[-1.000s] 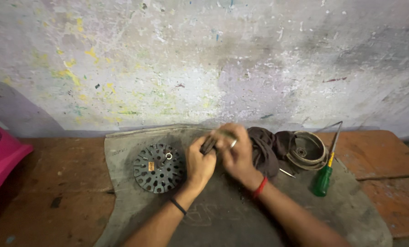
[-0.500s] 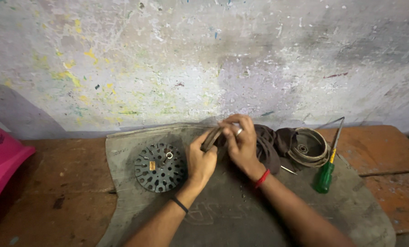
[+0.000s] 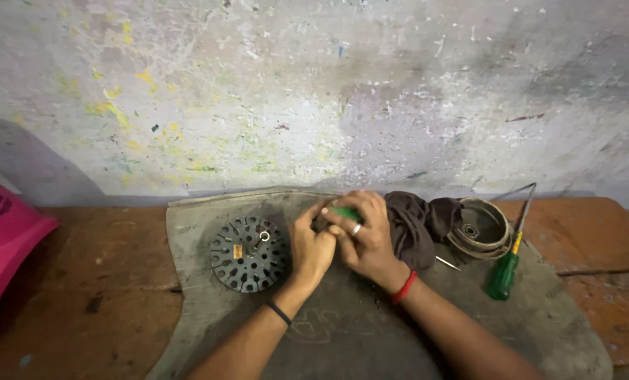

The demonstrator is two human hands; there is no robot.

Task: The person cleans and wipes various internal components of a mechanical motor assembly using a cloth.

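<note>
**Small green-tipped piece held between both hands over the grey mat**

A small object with a green end [image 3: 344, 212] is held at the middle of the grey mat [image 3: 371, 331], just in front of the wall. The left hand [image 3: 311, 243] is closed against it from the left, fingers curled in. The right hand [image 3: 362, 236], with a ring on one finger and a red band at the wrist, is wrapped over it from the right. The two hands are pressed together, and most of the object is hidden beneath them, so its full shape cannot be told.

From what little is seen, the piece is judged small, light and rigid, probably a slim tool or part with a plastic end. It is best gripped by pinching along its body with the fingertips; being small, it could be dropped easily.

Just left of the left hand, a dark round perforated disc [image 3: 250, 253] lies flat on the mat. Touching the right hand, a dark crumpled cloth [image 3: 416, 222] is bunched, and beyond it a round metal housing [image 3: 480, 229] rests. A green-handled screwdriver [image 3: 508, 264] lies beside the housing. A thin pin [image 3: 447, 263] lies near the right wrist. A pink plastic thing [image 3: 1, 243] sits far left on the worn counter [image 3: 82, 302], well apart.
</note>
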